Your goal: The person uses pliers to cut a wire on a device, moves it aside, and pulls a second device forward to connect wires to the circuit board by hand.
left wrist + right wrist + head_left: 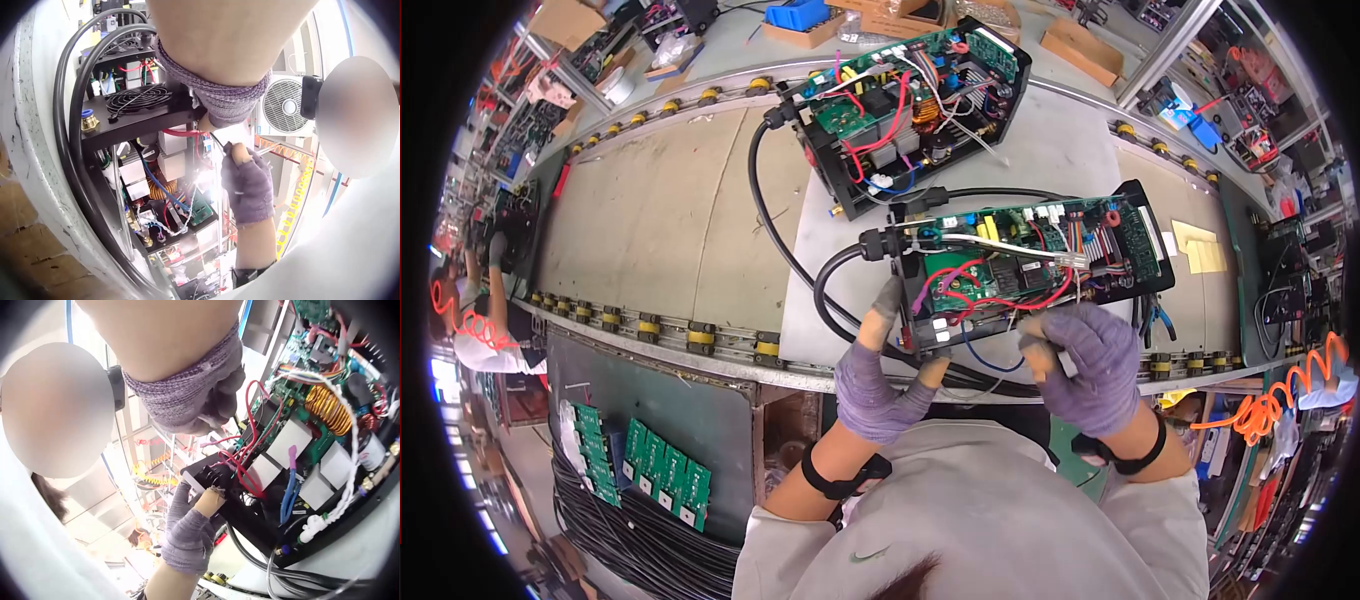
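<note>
An opened black unit (1040,250) with a green circuit board and red, white and blue wires lies near the bench's front edge. My gloved left hand (883,395) grips its left end panel (240,519), thumb and fingers on either side of the corner. Over the unit's front side, my gloved right hand (1090,368) has curled fingers, with thumb and index finger together on a thin wire; its far end is hidden. The left wrist view shows the right hand (251,190) at that thin dark wire. Red wires (250,425) rise from the unit beside the right hand.
A second opened unit (910,110) stands behind, with a thick black cable (758,190) curving down its left side. Rollers (700,337) line the bench's front edge. Pliers (1162,318) and yellow papers (1202,255) lie at the right. Green boards (665,475) are at lower left.
</note>
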A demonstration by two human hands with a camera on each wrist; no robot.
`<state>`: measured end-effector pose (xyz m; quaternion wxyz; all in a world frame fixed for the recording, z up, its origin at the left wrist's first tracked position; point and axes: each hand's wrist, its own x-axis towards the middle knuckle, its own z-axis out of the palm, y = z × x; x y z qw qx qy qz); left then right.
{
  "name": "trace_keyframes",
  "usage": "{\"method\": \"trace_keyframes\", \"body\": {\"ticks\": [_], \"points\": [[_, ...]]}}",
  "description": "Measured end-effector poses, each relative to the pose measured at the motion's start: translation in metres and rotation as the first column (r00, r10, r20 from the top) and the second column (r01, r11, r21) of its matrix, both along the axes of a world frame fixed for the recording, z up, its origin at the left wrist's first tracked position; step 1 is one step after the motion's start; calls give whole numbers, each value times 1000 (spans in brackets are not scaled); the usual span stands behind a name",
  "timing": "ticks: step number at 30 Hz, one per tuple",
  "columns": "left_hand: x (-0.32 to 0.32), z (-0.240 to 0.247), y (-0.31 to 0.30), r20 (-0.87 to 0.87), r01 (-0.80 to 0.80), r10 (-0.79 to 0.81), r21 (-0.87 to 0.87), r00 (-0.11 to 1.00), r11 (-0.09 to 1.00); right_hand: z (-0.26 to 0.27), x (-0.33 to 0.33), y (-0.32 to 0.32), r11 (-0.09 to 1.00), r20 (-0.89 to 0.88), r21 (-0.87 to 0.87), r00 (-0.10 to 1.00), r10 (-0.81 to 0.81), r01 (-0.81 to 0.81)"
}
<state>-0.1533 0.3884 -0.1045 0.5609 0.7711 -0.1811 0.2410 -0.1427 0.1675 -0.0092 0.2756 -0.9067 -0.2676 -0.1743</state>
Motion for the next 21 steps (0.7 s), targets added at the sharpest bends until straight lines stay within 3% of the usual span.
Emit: {"method": "trace_keyframes", "body": {"ticks": [2,3,7,9,10,12,15,18,19,21], "points": [[-1,2,-4,75,-37,34,30,997,999,-10,-23,-13,986,-174,-72,972,-160,150],[-2,3,-6,94,-40,37,30,995,999,-21,-29,-14,958,-158,-140,949,-272,251],[-1,11,-6,304,-60,21,120,952,991,-37,-33,-14,877,-405,-356,792,-456,323],[-5,19,-10,523,-201,100,140,847,969,-46,-29,-12,899,-497,-307,753,-431,311],[-12,25,-7,474,-88,-30,224,880,971,-53,-28,-12,911,-541,-280,735,-409,301],[-26,36,5,350,133,-271,369,897,920,-68,-34,-13,974,-423,-103,878,-225,201],[-33,28,-4,274,131,-223,315,936,940,-48,-33,-11,999,-235,-34,972,-9,1],[-26,47,-18,254,-64,-38,382,966,922,-34,-7,-8,997,-3,67,999,41,-41],[-24,57,-22,293,-178,46,443,955,879,-17,-1,-4,999,-106,18,993,42,-40],[-19,73,-29,391,-401,203,533,898,745,-9,4,9,996,-118,40,989,89,-85]]}}
